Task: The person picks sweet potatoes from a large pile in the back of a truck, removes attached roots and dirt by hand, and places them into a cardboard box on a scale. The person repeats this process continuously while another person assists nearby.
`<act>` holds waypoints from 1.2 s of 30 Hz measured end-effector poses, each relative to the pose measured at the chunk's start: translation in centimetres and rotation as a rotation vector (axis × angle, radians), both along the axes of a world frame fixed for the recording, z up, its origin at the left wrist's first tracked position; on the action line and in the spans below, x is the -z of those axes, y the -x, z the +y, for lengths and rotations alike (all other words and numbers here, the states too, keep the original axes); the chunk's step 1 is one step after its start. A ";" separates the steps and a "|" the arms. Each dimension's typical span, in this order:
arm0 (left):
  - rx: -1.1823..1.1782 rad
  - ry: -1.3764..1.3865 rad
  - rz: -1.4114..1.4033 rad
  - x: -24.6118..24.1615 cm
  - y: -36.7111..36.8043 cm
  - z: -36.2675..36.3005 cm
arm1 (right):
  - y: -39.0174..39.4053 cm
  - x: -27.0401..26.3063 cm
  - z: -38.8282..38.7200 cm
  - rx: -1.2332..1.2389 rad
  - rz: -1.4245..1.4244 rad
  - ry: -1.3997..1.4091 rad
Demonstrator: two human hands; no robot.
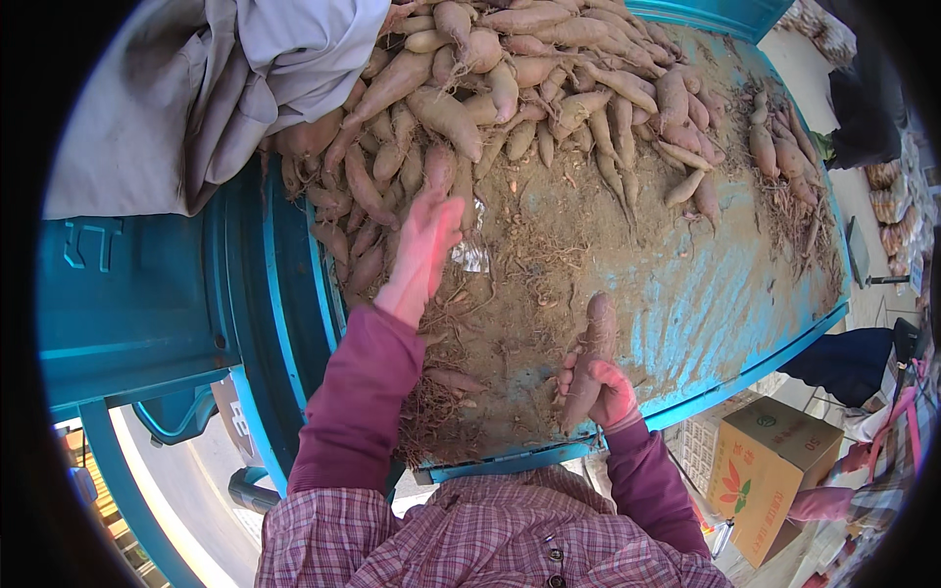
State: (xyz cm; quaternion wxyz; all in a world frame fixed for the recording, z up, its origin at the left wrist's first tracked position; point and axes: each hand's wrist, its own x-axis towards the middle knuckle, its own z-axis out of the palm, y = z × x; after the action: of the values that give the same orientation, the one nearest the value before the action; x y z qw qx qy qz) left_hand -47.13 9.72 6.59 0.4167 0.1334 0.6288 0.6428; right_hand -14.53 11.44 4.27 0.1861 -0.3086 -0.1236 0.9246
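Observation:
Sweet potatoes (441, 117) with soil and fine roots on them lie heaped at the far side of a blue metal truck bed (691, 331). My left hand (426, 242) reaches to the near edge of the heap, its fingers at a reddish sweet potato (439, 167); whether it grips that one I cannot tell. Near the front edge of the bed, my right hand (603, 389) is closed around a long sweet potato (600, 323), which points away from me. Loose roots and thin root pieces (434, 419) lie by the bed's near left corner.
A grey cloth (213, 95) covers the heap's left part. A smaller group of sweet potatoes (786, 154) lies at the bed's right edge. Beyond the front rim, at lower right, stands a cardboard box (764, 470) bearing print, beside another person's arm (823, 503). Soil coats the bed.

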 end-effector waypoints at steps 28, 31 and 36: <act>0.786 0.042 -0.160 -3.7 -23.6 -11.2 | -9.4 -2.1 -5.3 0.422 0.392 -0.031; 0.649 0.029 0.009 -3.8 -25.3 -8.2 | -12.1 -4.1 -6.9 0.475 0.615 0.108; 0.781 0.011 -0.439 -4.8 -32.1 -2.4 | -17.8 -3.7 -10.4 0.426 0.744 0.133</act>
State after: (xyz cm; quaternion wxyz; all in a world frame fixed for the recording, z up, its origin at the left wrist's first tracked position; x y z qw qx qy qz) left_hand -15.06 7.34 11.43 0.7524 0.2192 0.4314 0.4469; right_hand 3.26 1.05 7.99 0.3843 0.0158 0.0784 0.9197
